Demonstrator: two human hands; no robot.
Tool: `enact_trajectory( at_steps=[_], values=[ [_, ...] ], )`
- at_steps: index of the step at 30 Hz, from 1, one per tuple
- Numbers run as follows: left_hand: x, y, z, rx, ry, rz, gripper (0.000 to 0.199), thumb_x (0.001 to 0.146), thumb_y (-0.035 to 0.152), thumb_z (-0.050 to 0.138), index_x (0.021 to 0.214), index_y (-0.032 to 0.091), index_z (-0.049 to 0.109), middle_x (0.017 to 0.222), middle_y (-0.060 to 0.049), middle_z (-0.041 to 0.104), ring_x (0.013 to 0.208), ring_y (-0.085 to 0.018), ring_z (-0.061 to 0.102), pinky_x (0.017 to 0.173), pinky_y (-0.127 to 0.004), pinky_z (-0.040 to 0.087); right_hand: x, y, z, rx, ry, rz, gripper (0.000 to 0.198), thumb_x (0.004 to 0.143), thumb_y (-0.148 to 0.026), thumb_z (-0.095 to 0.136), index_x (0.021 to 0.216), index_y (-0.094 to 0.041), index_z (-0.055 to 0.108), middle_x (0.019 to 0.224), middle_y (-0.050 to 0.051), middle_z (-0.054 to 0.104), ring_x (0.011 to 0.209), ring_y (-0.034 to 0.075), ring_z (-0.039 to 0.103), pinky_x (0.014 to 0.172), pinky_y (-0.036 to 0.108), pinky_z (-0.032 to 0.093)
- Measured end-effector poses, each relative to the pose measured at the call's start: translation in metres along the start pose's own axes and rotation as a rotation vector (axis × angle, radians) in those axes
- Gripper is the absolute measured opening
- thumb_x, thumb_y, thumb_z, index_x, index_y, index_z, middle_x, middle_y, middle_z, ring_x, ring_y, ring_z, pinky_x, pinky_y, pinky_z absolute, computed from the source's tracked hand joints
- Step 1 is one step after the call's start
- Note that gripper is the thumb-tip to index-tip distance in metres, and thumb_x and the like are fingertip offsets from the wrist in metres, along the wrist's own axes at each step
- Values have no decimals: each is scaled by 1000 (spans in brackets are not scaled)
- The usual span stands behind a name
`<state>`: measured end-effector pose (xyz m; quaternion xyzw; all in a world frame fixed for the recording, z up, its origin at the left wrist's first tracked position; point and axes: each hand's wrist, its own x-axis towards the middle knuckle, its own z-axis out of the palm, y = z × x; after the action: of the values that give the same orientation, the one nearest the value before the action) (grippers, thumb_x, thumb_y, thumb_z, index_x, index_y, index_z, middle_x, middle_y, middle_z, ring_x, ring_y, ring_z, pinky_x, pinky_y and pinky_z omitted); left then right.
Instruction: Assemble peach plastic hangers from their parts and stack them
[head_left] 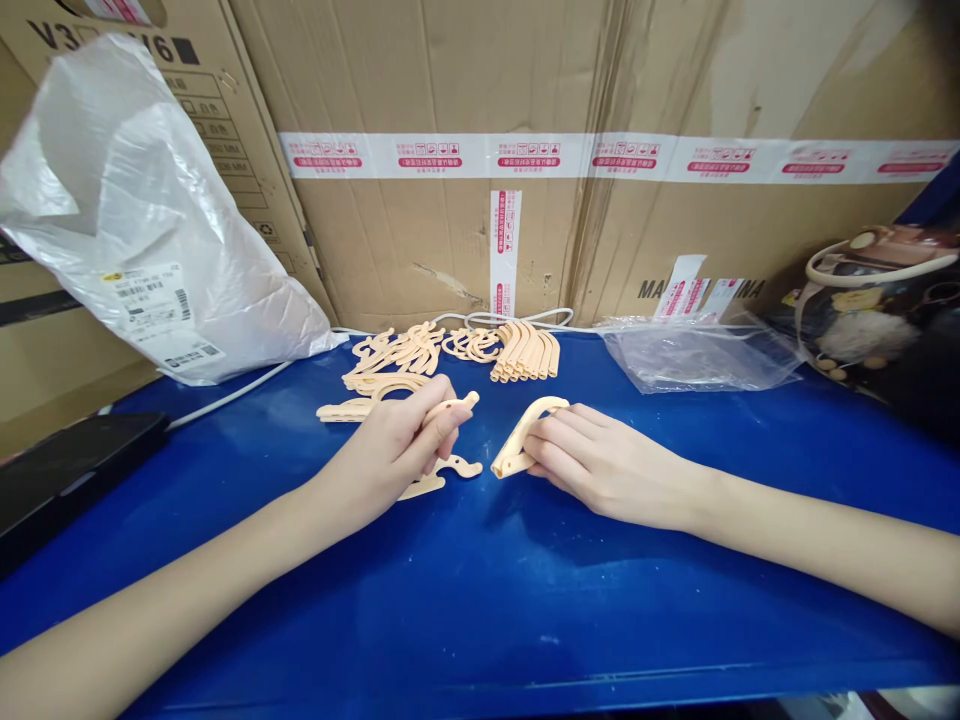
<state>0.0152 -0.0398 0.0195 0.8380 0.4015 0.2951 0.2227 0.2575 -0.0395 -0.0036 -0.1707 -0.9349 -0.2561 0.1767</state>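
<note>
My left hand (pixel 390 440) is closed, pinching a small cream plastic hanger hook (pixel 459 403) between thumb and fingers. Most of that piece is hidden by the fingers. Opposite it, my right hand (pixel 600 455) grips a curved cream hanger arm (pixel 531 418), with a second flat strip at its lower end. A gap separates the two held parts. On the blue table under my left hand lies another wavy hanger piece (pixel 463 467), partly covered. Behind the hands are a loose heap of hanger hooks (pixel 409 350) and a neat row of curved hanger arms (pixel 527 352).
A white plastic parcel bag (pixel 150 220) leans at the left, above a black phone-like device (pixel 75 470). A clear plastic bag (pixel 697 355) lies at the back right, near a dark bag (pixel 862 310). Taped cardboard boxes (pixel 435 230) and a white cable (pixel 225 398) border the blue table (pixel 540 610).
</note>
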Motion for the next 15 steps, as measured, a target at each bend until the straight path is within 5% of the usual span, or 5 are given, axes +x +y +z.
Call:
enact_trajectory(
  at_steps=[5, 15],
  values=[
    [0, -1, 5, -27, -18, -12, 34, 99, 36, 32, 71, 20, 39, 61, 6, 42, 54, -9, 42, 56, -24, 35, -2, 0, 0, -55, -21, -20, 21, 99, -16, 38, 98, -10, 58, 86, 8, 60, 78, 18, 54, 69, 32, 44],
    [3, -2, 11, -259, -45, -190, 35, 90, 47, 44, 92, 19, 64, 51, 8, 32, 42, -8, 30, 39, -21, 24, 0, -3, -5, -131, 27, -111, 22, 96, -8, 38, 105, -8, 58, 100, 16, 66, 91, 22, 65, 79, 38, 52]
  ],
)
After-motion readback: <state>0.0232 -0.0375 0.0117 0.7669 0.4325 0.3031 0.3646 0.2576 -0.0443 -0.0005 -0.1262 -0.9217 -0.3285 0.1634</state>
